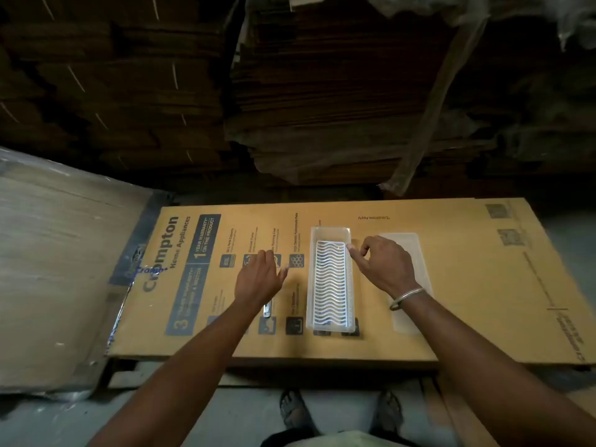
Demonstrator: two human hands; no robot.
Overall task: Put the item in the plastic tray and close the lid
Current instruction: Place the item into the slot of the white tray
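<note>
Reaching over a flattened carton (pixel 419 279), a person's right hand (pixel 383 266) hovers at the right rim of a clear plastic tray (pixel 330 233), fingers loosely curled and index fingertip at the far right corner of the white wavy insert (pixel 330 282) that lies inside; the hand grips nothing. A metal bangle (pixel 404 298) circles that wrist. The left hand (pixel 259 279) rests palm down on the carton to the left of the tray, fingers spread and empty, apart from the tray's left wall. A small shiny metal piece (pixel 267 309) shows just beside the left wrist, partly hidden by it.

The insert fills the near part of the tray, leaving a bare strip at the far end. The translucent lid (pixel 416 253) lies flat on the carton to the right of the tray, partly under the right hand and forearm, off the tray. Bare cardboard stretches right of the lid to the carton's edge. A plastic-wrapped stack (pixel 61 262) borders the carton's left edge. Dark stacks of cardboard (pixel 322 108) rise beyond its far edge. Sandalled feet (pixel 295 411) stand on the floor below the near edge.
</note>
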